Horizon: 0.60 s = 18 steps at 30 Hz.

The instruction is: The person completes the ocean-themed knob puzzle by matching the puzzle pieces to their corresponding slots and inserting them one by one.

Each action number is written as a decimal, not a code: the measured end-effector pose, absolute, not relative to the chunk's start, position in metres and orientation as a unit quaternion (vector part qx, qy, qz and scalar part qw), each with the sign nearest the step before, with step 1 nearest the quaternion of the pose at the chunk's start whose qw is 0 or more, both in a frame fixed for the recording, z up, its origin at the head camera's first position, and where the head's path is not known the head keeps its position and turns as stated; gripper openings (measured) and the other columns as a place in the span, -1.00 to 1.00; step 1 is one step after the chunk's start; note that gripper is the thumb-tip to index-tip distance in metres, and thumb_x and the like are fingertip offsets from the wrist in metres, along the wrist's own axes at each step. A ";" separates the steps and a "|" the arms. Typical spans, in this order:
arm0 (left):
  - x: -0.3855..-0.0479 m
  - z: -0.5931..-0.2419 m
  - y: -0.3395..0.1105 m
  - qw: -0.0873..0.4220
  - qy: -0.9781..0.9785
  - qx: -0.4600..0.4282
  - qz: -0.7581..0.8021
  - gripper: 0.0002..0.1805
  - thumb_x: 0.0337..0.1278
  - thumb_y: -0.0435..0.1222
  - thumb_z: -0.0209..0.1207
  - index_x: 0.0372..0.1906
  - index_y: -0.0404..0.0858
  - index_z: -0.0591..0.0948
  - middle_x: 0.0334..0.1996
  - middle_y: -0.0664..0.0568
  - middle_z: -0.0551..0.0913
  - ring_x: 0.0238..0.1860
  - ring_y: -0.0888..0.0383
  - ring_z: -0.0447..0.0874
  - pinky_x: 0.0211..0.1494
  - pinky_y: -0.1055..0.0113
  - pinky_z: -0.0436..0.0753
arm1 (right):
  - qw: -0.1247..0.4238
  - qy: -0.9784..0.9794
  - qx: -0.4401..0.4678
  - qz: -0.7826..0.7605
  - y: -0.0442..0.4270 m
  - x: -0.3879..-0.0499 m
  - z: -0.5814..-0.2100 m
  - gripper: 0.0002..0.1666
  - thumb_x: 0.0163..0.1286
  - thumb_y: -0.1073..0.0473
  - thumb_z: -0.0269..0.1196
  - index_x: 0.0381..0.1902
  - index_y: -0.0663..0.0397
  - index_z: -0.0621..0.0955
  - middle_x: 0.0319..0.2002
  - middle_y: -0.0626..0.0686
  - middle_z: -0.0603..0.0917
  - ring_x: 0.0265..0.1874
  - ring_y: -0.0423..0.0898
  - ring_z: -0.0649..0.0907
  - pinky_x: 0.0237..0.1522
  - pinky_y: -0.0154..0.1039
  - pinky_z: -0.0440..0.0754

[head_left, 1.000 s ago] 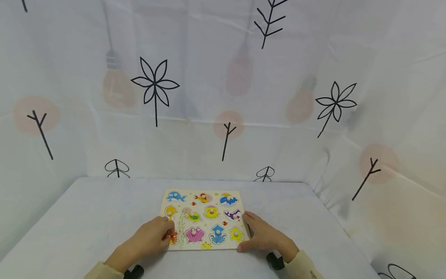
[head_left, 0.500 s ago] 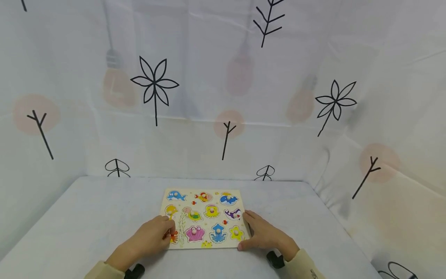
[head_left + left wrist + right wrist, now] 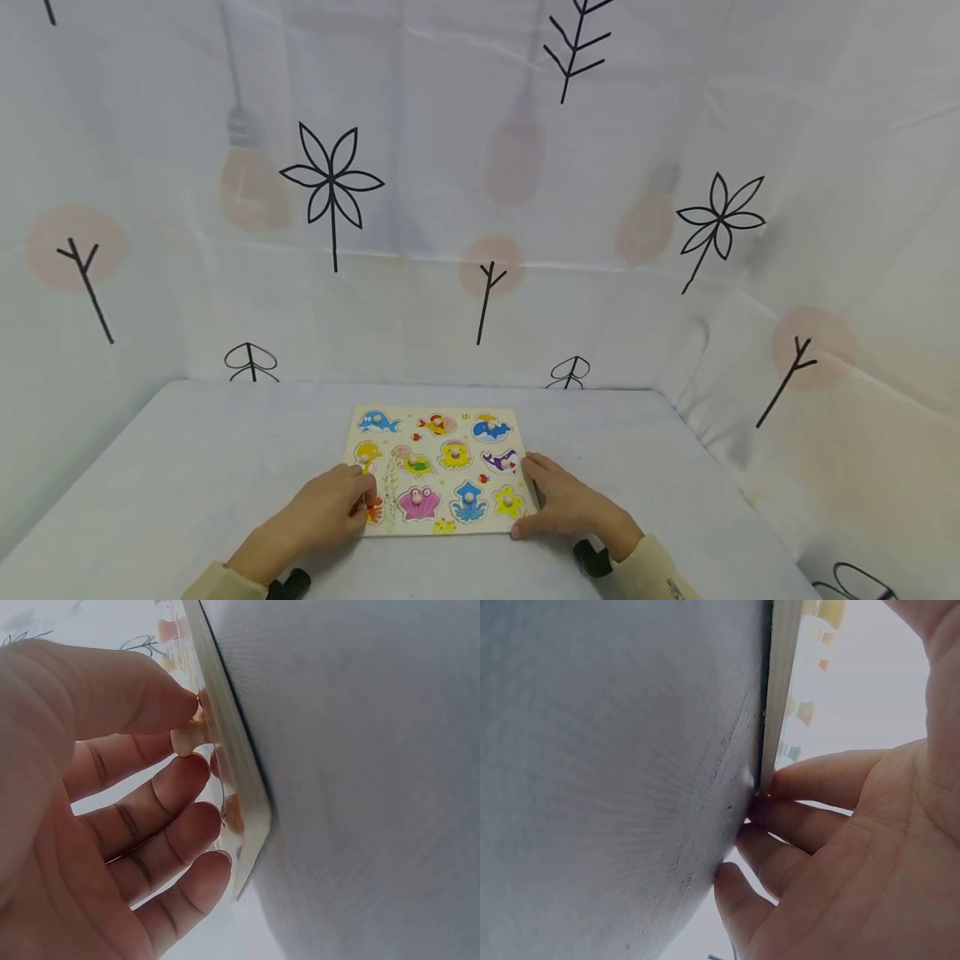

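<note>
A cream wooden peg puzzle board (image 3: 442,477) lies flat on the white table, bearing sea-animal pieces with small knobs. My left hand (image 3: 333,506) is over its left edge, covering part of the orange crab piece (image 3: 374,510). In the left wrist view my thumb and index finger pinch a wooden knob (image 3: 187,739) near the board's corner, the other fingers lying loosely beside it. At the right edge, my right hand (image 3: 562,497) rests with thumb by the front corner and fingers along the side. In the right wrist view, its fairly straight fingers (image 3: 825,778) touch the board edge and table.
Nearby pieces include a pink shell (image 3: 418,503), a blue squid (image 3: 468,503), a yellow starfish (image 3: 509,502) and a turtle (image 3: 412,461). The white-covered table (image 3: 225,442) meets a printed cloth backdrop (image 3: 427,325) behind and at the sides.
</note>
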State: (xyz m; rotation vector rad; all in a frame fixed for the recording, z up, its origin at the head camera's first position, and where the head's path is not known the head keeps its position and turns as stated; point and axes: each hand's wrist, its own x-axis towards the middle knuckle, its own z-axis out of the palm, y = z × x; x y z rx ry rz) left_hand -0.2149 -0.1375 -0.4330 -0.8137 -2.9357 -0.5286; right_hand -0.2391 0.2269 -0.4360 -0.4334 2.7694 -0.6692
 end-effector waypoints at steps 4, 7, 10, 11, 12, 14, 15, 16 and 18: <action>-0.213 -0.432 -0.139 0.027 -0.949 -0.265 -0.170 -0.86 -0.11 -0.31 0.23 -0.45 -0.01 0.51 -0.53 0.29 0.32 -0.43 0.30 0.27 -0.40 0.39 0.35 | 0.130 0.955 -0.144 -0.224 0.226 -0.239 -0.438 0.33 -0.20 -0.40 0.45 0.43 0.13 0.22 0.44 0.17 0.14 0.40 0.19 0.14 0.29 0.24 0.13; -0.213 -0.430 -0.141 0.031 -0.948 -0.266 -0.172 -0.87 -0.09 -0.29 0.24 -0.44 -0.01 0.51 -0.53 0.29 0.32 -0.44 0.31 0.27 -0.41 0.39 0.34 | 0.130 0.956 -0.140 -0.221 0.225 -0.239 -0.437 0.35 -0.21 -0.42 0.44 0.43 0.13 0.22 0.44 0.16 0.14 0.41 0.18 0.14 0.30 0.22 0.13; -0.213 -0.430 -0.144 0.039 -0.949 -0.263 -0.167 -0.87 -0.04 -0.25 0.24 -0.45 0.02 0.50 -0.54 0.30 0.32 -0.45 0.32 0.27 -0.42 0.40 0.33 | 0.133 0.956 -0.139 -0.222 0.226 -0.240 -0.436 0.35 -0.21 -0.42 0.44 0.43 0.13 0.21 0.45 0.15 0.13 0.41 0.18 0.14 0.30 0.22 0.13; -0.213 -0.430 -0.146 0.042 -0.950 -0.261 -0.166 -0.87 -0.04 -0.24 0.25 -0.46 0.02 0.50 -0.54 0.30 0.32 -0.46 0.32 0.27 -0.42 0.40 0.33 | 0.134 0.956 -0.140 -0.222 0.226 -0.241 -0.436 0.35 -0.21 -0.42 0.44 0.43 0.12 0.21 0.45 0.16 0.13 0.41 0.18 0.14 0.30 0.22 0.13; -0.214 -0.430 -0.148 0.045 -0.952 -0.256 -0.161 -0.87 -0.02 -0.22 0.25 -0.46 0.03 0.50 -0.54 0.30 0.32 -0.47 0.32 0.27 -0.42 0.40 0.33 | 0.136 0.955 -0.140 -0.223 0.227 -0.241 -0.436 0.35 -0.21 -0.42 0.44 0.44 0.12 0.21 0.45 0.16 0.13 0.41 0.18 0.14 0.30 0.22 0.13; -0.213 -0.430 -0.153 0.049 -0.956 -0.245 -0.156 -0.87 -0.01 -0.20 0.26 -0.46 0.03 0.51 -0.54 0.30 0.33 -0.48 0.32 0.27 -0.42 0.39 0.33 | 0.142 0.954 -0.139 -0.226 0.228 -0.241 -0.436 0.35 -0.20 -0.42 0.44 0.44 0.12 0.20 0.45 0.15 0.13 0.41 0.18 0.14 0.30 0.22 0.13; -0.213 -0.429 -0.156 0.051 -0.957 -0.239 -0.155 -0.88 -0.01 -0.19 0.26 -0.45 0.02 0.52 -0.53 0.29 0.34 -0.48 0.31 0.28 -0.42 0.37 0.34 | 0.145 0.953 -0.137 -0.229 0.229 -0.241 -0.436 0.34 -0.20 -0.41 0.44 0.44 0.11 0.20 0.45 0.15 0.13 0.41 0.18 0.14 0.30 0.22 0.13; -0.212 -0.428 -0.159 0.051 -0.959 -0.231 -0.154 -0.89 0.00 -0.19 0.27 -0.43 0.02 0.53 -0.52 0.29 0.35 -0.47 0.31 0.28 -0.41 0.36 0.36 | 0.145 0.952 -0.136 -0.232 0.230 -0.241 -0.436 0.33 -0.18 -0.41 0.44 0.44 0.12 0.20 0.44 0.15 0.14 0.41 0.18 0.14 0.30 0.22 0.13; -0.212 -0.426 -0.166 0.051 -0.964 -0.213 -0.153 -0.89 0.01 -0.17 0.29 -0.39 0.01 0.55 -0.49 0.29 0.38 -0.46 0.30 0.31 -0.38 0.34 0.39 | 0.139 0.953 -0.134 -0.233 0.232 -0.241 -0.436 0.30 -0.14 -0.41 0.42 0.43 0.14 0.22 0.43 0.16 0.16 0.41 0.19 0.15 0.30 0.21 0.13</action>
